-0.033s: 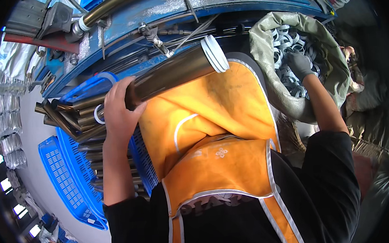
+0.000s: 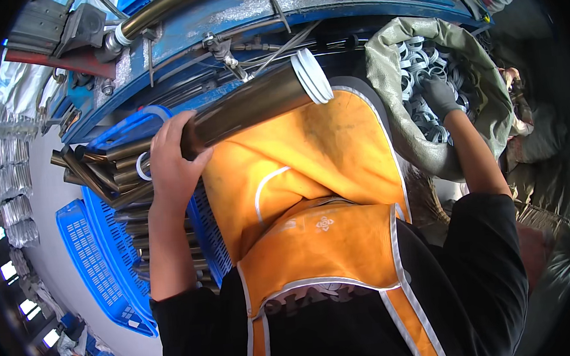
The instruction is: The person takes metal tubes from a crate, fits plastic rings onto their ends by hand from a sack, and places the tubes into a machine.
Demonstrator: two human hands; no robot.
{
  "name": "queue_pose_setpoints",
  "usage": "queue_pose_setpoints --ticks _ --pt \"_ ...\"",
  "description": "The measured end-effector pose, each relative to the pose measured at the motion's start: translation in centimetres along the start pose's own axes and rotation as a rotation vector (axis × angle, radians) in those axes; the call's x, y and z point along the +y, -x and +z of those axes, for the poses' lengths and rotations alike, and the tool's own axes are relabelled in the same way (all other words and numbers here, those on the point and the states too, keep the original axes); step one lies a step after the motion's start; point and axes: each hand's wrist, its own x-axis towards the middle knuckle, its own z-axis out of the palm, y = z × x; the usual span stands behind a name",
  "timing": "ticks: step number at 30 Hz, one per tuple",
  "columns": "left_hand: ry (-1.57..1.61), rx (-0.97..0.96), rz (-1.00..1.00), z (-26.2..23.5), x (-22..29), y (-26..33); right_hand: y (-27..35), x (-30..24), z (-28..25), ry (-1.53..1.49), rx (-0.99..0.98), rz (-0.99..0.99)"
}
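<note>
My left hand is wrapped round the near end of a bronze-coloured metal tube. The tube slants up to the right above my lap, and several white rings sit together at its far end. On the right, my right hand, in a grey glove, reaches into an open woven sack full of loose white rings. Its fingers are sunk among the rings, so their grip is hidden. One more white ring shows beside my left hand, near other tubes.
More bronze tubes lie stacked in and over blue plastic baskets at the left. A blue metal bench with rods and fittings runs across the far side. An orange apron covers my lap.
My left hand and the tube have shifted very slightly to the left. My right hand stays in the sack.
</note>
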Motion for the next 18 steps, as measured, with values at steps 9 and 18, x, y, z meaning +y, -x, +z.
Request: queue_pose_setpoints --ticks 9,18 --pt "-0.101 0.088 0.046 -1.6 -1.8 -2.4 3.9 -0.8 -0.9 -0.286 -0.037 -0.132" --pt "-0.204 0.183 0.136 -4.5 -2.3 -6.6 3.5 -1.6 -1.2 -0.207 0.044 -0.108"
